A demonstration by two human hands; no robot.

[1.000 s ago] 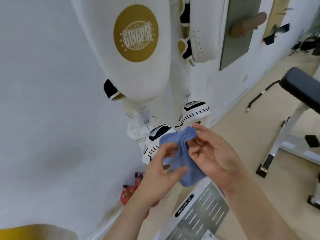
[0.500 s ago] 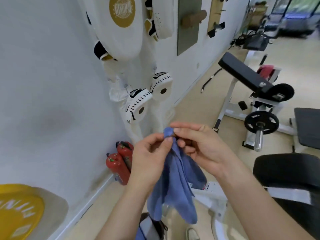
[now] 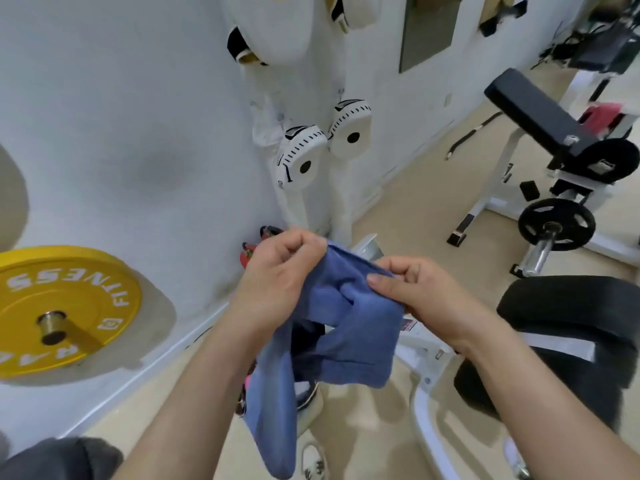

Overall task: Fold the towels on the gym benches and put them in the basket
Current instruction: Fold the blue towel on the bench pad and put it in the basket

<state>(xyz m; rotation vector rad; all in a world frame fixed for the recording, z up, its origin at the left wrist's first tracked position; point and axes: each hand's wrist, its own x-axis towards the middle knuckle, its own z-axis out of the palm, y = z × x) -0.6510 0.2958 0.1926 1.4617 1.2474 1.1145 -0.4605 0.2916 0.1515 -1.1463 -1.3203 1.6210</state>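
A blue towel (image 3: 346,327) hangs in the air in front of me, stretched along its top edge between both hands. My left hand (image 3: 277,282) pinches its left top corner with curled fingers. My right hand (image 3: 415,292) pinches the top edge about a hand's width to the right. The cloth sags between them, and a long strip of it dangles down to the left, low over the floor. No basket is in view.
A black padded bench (image 3: 571,327) on a white frame stands at my right. A second black bench (image 3: 540,112) with a weight plate (image 3: 556,225) is farther back right. A yellow plate (image 3: 62,306) and round white pads (image 3: 301,161) hang on the wall at left.
My hands have drawn apart, spreading the towel's top edge that they held bunched together. The view has tilted down and turned right, bringing the near bench and the yellow plate into sight.
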